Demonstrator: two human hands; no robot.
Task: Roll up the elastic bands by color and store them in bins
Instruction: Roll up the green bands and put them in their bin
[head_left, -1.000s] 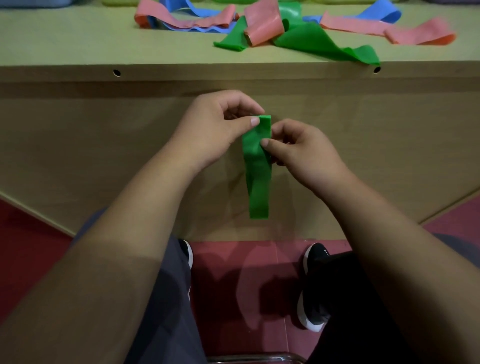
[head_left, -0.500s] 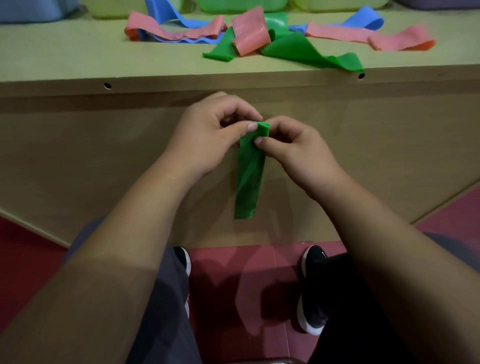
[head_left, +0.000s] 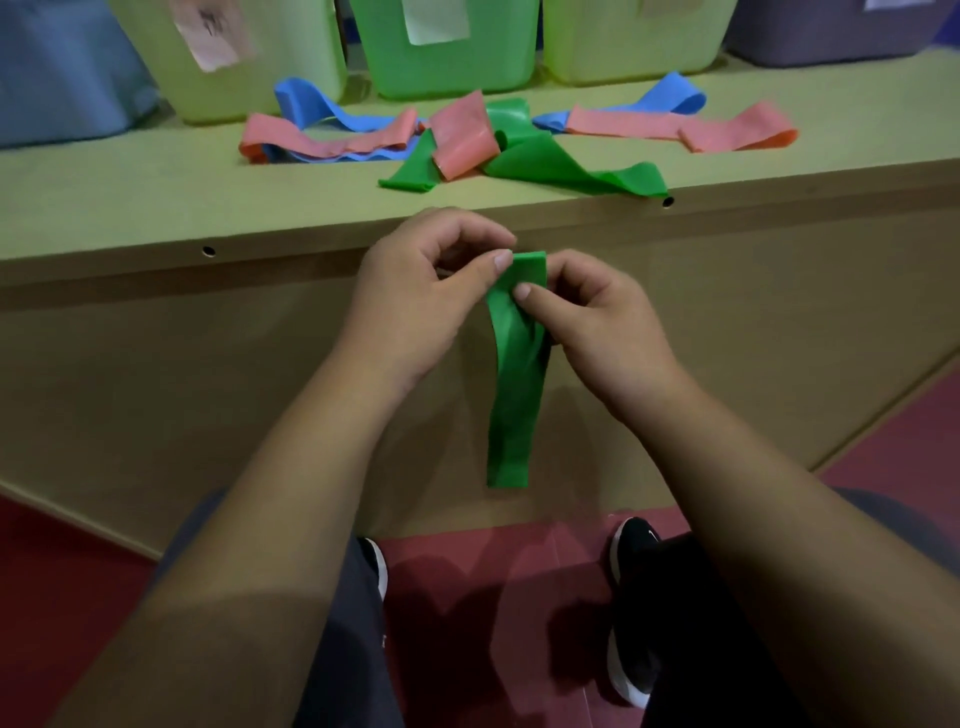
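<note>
the left hand and right hand pinched the green band at its top, letting the rest hang to roll it.

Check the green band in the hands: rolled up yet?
Barely started. The left hand and right hand pinch a small fold atop the green band; the rest hangs down loose.

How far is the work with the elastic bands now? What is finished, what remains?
Done: no rolled band is visible; the bins hide their insides. In hand: the left hand and right hand pinch the top of a green band, only its top folded over, the rest hanging down. Left: a loose green band, pink bands and blue bands lie unrolled on the table.
</note>
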